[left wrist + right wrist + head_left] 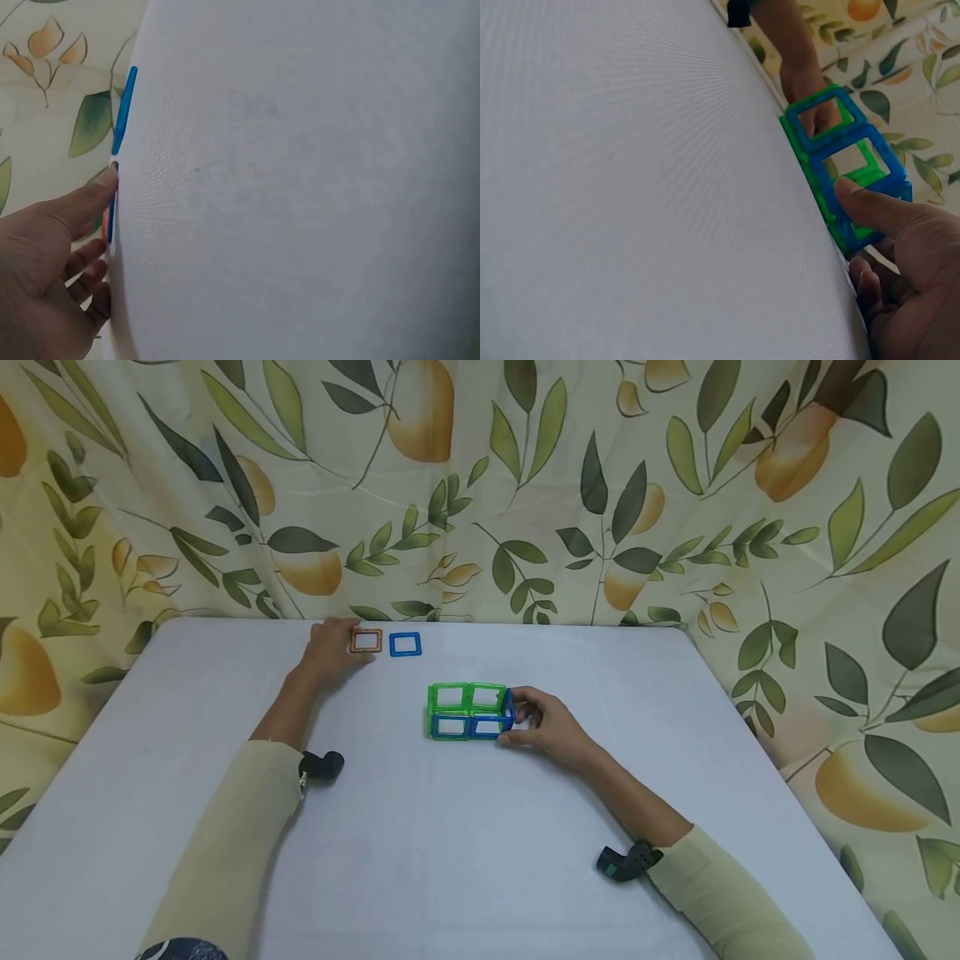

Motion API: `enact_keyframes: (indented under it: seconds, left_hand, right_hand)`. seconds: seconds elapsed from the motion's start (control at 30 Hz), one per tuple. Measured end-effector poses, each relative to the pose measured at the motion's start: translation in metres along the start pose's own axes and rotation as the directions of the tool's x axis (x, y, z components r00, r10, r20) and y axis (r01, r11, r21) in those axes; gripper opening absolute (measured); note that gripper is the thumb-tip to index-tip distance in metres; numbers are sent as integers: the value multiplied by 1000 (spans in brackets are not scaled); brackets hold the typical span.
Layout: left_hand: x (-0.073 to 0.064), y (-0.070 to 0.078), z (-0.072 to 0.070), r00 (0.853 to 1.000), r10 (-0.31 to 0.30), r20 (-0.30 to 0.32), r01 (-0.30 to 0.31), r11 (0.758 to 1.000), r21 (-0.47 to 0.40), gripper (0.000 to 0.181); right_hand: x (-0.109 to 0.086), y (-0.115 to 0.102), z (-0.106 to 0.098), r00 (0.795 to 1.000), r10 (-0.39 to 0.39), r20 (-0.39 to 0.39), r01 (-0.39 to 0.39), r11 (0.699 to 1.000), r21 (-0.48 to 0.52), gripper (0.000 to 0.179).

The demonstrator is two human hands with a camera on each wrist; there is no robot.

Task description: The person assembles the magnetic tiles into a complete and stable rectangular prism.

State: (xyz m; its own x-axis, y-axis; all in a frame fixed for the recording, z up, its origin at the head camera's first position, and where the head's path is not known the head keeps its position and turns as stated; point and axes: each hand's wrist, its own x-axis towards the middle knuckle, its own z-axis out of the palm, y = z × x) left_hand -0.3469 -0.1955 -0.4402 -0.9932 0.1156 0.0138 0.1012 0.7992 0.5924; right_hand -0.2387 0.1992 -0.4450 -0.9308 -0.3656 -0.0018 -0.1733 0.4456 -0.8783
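My left hand (327,652) reaches to the far edge of the table and pinches an orange square magnetic tile (366,650) between thumb and fingers. In the left wrist view a blue edge shows against the orange one. Just right of it lies a separate blue magnetic tile (406,653), flat and untouched. A box-like block of joined green and blue magnetic tiles (471,714) stands nearer the middle. My right hand (553,727) holds its right end, the thumb on a blue front tile (817,154) and the other fingers partly hidden behind.
Everything rests on a white-covered table (450,843). A patterned curtain (465,510) with leaves and fruit hangs behind the far edge and along the sides. Dark wrist cameras are strapped to both forearms.
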Motion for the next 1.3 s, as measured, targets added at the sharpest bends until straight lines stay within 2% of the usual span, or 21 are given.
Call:
enact_keyframes:
  seconds: [0.4,0.67,0.9,1.1,1.3]
  left_hand:
    - [-1,3,-7,999,-9,31,8,998,55,63]
    - [-1,-3,-7,1000,-2,13,3,999,-38,51]
    - [-1,-7,-8,1000,-16,-2,15,992,-123,49]
    - [1,-9,-9,999,46,-4,-46,989,-139,49]
    - [-3,-5,-10,996,93,8,-91,983,-161,49]
  right_hand:
    - [2,-1,0,1000,-10,2,10,1000,-22,71]
    - [2,-1,2,1000,-11,4,11,1000,-23,71]
    - [4,2,2,1000,1,-1,-1,1000,-23,72]
    - [1,-3,2,1000,17,3,-17,999,-30,70]
    - [-10,-29,1,1000,4,12,-4,1000,-13,65]
